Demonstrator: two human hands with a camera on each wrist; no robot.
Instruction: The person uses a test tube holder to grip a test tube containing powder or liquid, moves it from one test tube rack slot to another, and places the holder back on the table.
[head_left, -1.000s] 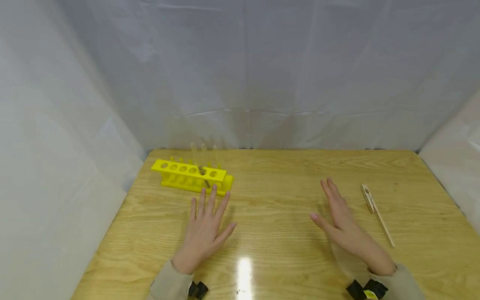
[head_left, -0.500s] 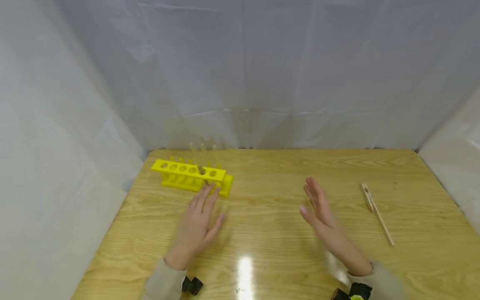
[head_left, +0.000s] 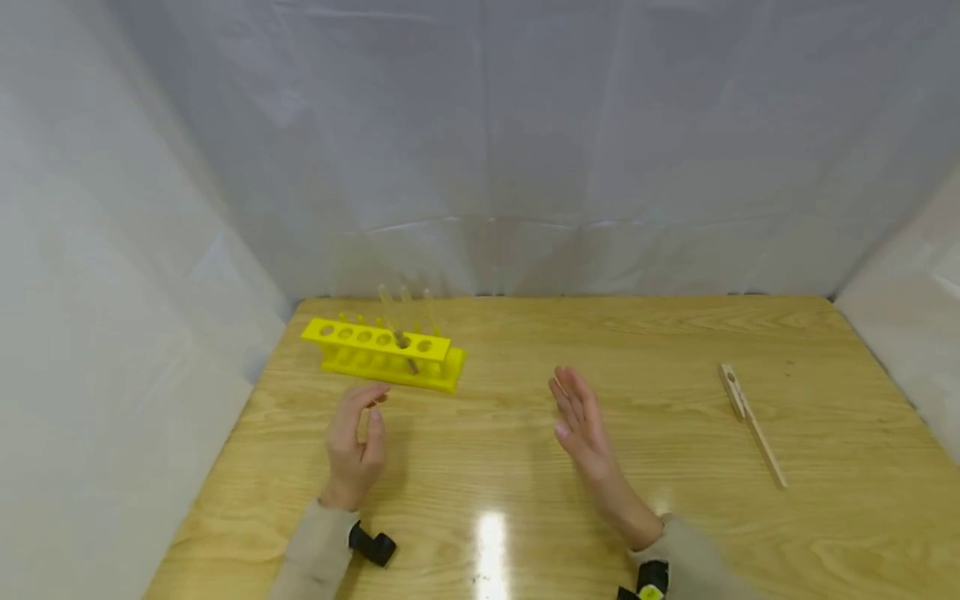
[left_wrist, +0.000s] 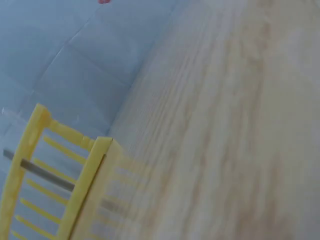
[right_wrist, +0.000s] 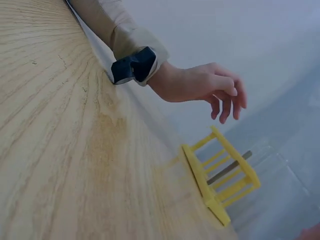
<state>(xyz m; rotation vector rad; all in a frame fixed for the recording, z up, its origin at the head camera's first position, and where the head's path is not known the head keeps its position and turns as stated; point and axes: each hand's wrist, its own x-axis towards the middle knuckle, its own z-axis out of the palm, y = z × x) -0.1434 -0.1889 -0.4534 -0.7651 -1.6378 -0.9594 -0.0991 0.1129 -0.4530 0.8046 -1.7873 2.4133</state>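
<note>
In the head view my left hand [head_left: 356, 446] hovers over the table just in front of a yellow test tube rack [head_left: 375, 337]. Its fingers bend loosely and hold nothing; the right wrist view shows the same hand [right_wrist: 210, 87] from the side. My right hand [head_left: 588, 437] is raised at mid-table, fingers straight, palm facing left, touching nothing. Several clear test tubes [head_left: 406, 302] stand up at the rack's back right. A dark grey stick-like thing [left_wrist: 47, 175] passes through one rack hole. Far to the right lies a wooden test tube holder [head_left: 753, 425].
The wooden table [head_left: 525, 358] is bordered by pale plastic sheeting [head_left: 525, 150] at the back and both sides. Both wrists wear black camera straps [head_left: 372, 546]. A bright light reflection shows on the table near its front.
My left hand has drawn back leftward from the rack, its spread fingers now bending. My right hand has moved left, away from the wooden holder. Rack and holder stay put.
</note>
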